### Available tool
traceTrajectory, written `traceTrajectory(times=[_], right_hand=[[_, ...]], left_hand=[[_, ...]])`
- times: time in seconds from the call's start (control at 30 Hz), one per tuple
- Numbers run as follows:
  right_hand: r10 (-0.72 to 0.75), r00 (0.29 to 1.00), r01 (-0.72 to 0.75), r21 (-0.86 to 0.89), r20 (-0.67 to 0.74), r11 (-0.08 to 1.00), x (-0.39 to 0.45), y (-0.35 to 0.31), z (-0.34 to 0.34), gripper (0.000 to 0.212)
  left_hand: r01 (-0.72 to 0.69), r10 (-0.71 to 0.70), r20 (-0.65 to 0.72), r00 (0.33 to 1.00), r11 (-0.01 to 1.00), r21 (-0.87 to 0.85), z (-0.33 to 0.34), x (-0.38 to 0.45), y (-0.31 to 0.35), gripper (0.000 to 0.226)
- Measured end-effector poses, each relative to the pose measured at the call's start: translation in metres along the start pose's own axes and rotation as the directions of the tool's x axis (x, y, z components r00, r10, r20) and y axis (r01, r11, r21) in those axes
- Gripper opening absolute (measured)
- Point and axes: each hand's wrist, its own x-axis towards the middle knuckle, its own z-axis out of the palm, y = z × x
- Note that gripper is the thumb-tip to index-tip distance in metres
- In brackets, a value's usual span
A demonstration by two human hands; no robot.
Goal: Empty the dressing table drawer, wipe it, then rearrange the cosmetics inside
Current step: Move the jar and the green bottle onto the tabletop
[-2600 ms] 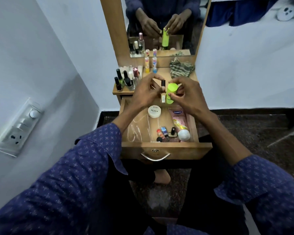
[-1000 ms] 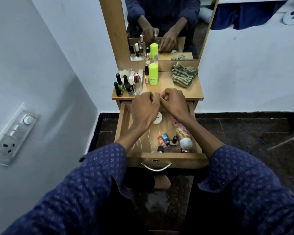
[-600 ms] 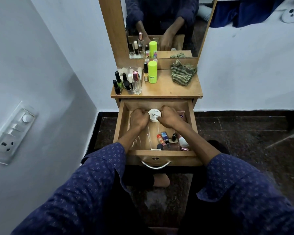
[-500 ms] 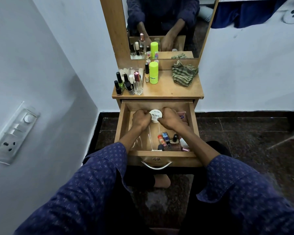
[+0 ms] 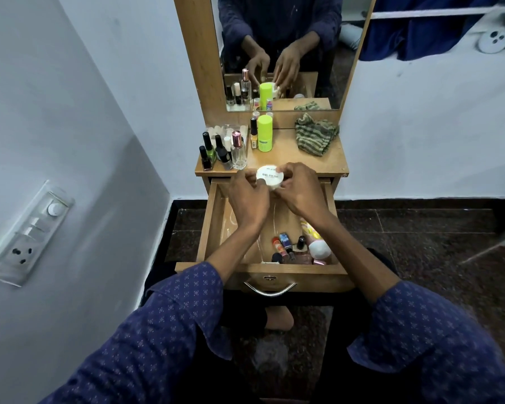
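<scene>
A round white jar [image 5: 270, 177] labelled nail polish is held between both hands at the front edge of the dressing table top [image 5: 292, 158]. My left hand [image 5: 247, 196] grips its left side and my right hand [image 5: 299, 191] grips its right side. Below them the wooden drawer [image 5: 210, 225] stands pulled out. Several small bottles [image 5: 286, 247] and a tube with a white cap [image 5: 318, 246] lie at its near right end. On the top stand nail polish bottles [image 5: 213, 151], a clear perfume bottle [image 5: 238, 151] and a lime green stick [image 5: 264, 133].
A striped green cloth [image 5: 315, 135] lies crumpled at the back right of the table top, under the mirror [image 5: 280, 51]. A white wall with a switch panel [image 5: 27, 234] closes in on the left. Dark tiled floor [image 5: 420, 237] lies to the right.
Both hands lifted the white jar out of the back of the drawer up to the table top's front edge. Earlier, the lime green stick was set down on the top.
</scene>
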Motion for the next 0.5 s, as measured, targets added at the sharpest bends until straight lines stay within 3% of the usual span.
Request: traceTrajectory(times=[0.13, 0.5], right_hand=[[-0.062, 0.996, 0.063, 0.019, -0.062, 0.998, 0.021, -0.012, -0.011, 0.045], [0.02, 1.0, -0.02, 0.024, 0.008, 1.0, 0.053, -0.022, 0.005, 0.042]], left_hand=[[0.007, -0.006, 0.003, 1.0, 0.998, -0.064, 0.0, 0.009, 0.019, 0.028], [0.04, -0.026, 0.143, 0.989, 0.995, -0.094, -0.01, 0.01, 0.014, 0.032]])
